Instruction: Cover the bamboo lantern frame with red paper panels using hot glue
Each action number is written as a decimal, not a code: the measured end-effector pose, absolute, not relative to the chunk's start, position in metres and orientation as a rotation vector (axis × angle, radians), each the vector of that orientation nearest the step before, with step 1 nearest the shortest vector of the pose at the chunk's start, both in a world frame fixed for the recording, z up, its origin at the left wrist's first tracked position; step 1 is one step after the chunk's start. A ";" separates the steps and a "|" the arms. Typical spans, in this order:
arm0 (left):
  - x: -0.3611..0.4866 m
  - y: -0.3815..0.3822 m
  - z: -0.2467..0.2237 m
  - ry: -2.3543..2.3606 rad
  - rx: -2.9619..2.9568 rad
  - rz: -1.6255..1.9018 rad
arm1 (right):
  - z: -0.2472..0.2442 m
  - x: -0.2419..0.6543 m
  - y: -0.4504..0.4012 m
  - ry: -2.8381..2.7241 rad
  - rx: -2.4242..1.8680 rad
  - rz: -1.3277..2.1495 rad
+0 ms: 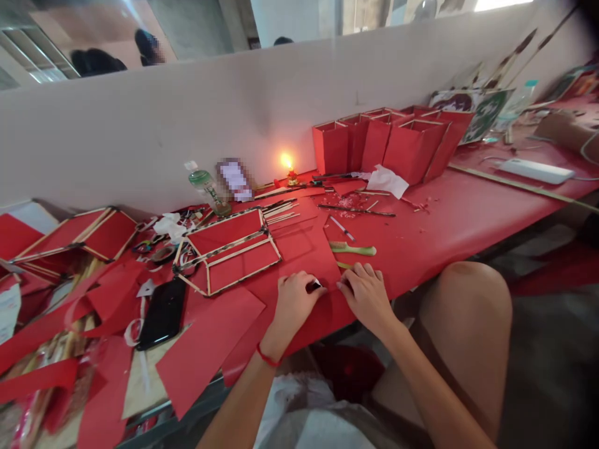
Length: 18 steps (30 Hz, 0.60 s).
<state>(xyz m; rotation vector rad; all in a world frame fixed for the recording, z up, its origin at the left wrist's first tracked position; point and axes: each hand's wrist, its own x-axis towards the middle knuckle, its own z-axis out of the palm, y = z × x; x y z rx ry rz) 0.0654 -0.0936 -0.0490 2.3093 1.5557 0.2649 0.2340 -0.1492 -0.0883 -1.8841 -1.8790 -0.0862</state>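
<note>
My left hand [297,302], with a red band at the wrist, is closed around a small black-and-white object [314,285], mostly covered by the fingers. Just right of it, my right hand [367,294] has its fingers curled together over the red sheet near the table's front edge; whatever they hold is hidden. Beyond the right hand lies a green comb [352,248], with a thin white-and-dark stick [342,228] behind it. A stick frame with red paper sides [243,252] rests to the left of my hands. Red paper [299,240] spreads beneath them.
A small lamp burns with an open flame [287,162] by the wall. Near it stand a bottle [208,189] and a lit phone [235,179]. Several red paper boxes [416,146] stand back right. A black phone [163,313] and cut paper [210,349] lie left.
</note>
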 end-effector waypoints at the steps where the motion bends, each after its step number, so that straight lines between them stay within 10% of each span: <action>1: 0.065 -0.093 -0.049 1.567 2.299 0.252 | -0.089 0.233 -0.149 -1.867 -1.895 -0.107; 18: 0.062 -0.110 -0.059 1.639 2.519 0.522 | -0.093 0.222 -0.154 -1.654 -2.091 -0.166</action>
